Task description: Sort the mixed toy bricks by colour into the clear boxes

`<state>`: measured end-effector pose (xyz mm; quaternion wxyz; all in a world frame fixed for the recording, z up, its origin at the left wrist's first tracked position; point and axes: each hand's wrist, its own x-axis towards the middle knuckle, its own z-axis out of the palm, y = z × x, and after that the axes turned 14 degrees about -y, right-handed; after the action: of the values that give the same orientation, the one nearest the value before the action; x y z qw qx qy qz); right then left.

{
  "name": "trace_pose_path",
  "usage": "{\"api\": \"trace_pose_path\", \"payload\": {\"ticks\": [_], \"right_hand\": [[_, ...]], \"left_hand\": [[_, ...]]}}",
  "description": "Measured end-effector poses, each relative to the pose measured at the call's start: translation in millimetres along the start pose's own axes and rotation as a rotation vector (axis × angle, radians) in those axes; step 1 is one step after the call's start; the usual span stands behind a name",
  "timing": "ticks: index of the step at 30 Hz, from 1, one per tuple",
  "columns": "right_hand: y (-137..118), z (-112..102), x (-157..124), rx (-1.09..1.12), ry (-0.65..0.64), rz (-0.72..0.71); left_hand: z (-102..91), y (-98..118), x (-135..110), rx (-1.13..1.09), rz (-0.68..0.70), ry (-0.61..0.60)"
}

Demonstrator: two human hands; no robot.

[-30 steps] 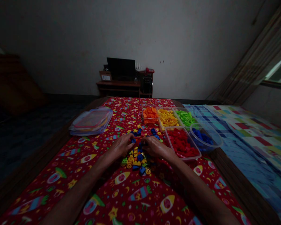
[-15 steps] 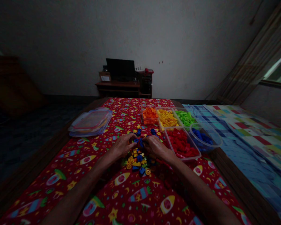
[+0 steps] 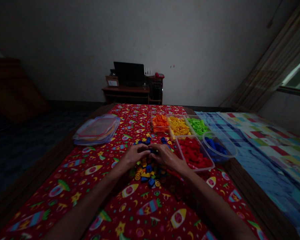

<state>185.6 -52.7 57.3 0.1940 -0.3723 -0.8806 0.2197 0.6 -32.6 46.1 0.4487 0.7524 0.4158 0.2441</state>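
A heap of mixed small toy bricks (image 3: 148,173), yellow, blue and orange, lies on a red rocket-print cloth (image 3: 130,213). My left hand (image 3: 135,155) and my right hand (image 3: 165,155) meet over the far side of the heap, fingertips touching. Both have curled fingers pinched around small blue bricks between them. What exactly each finger grips is too dark to make out.
To the right stand clear trays of orange bricks (image 3: 160,122), yellow bricks (image 3: 178,126), green bricks (image 3: 198,125) and red bricks (image 3: 194,152), and a round tub of blue bricks (image 3: 218,146). Stacked clear lids (image 3: 97,129) lie at the left. A patchwork cloth (image 3: 270,146) covers the right side.
Both hands have drawn closer together over the heap; their fingertips now meet and close on bricks.
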Motion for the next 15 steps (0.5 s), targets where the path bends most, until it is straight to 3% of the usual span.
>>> {"api": "trace_pose_path", "payload": {"ticks": [3,7,13,15], "right_hand": [[-4.7,-7.1,1.6,-0.062,-0.001,0.015],[-2.6,-37.2,-8.0,-0.128,0.109,0.069],[32.7,-116.3,-66.9,-0.327,0.428,0.471],[51.8,-134.5,-93.9,-0.400,0.458,0.626]], "left_hand": [[2.0,5.6,-1.0,-0.149,-0.051,0.010],[-3.5,11.0,-3.8,0.022,-0.037,0.063],[-5.1,12.1,-5.8,0.363,0.058,0.096],[3.1,14.2,-7.3,0.433,0.152,0.066]]}}
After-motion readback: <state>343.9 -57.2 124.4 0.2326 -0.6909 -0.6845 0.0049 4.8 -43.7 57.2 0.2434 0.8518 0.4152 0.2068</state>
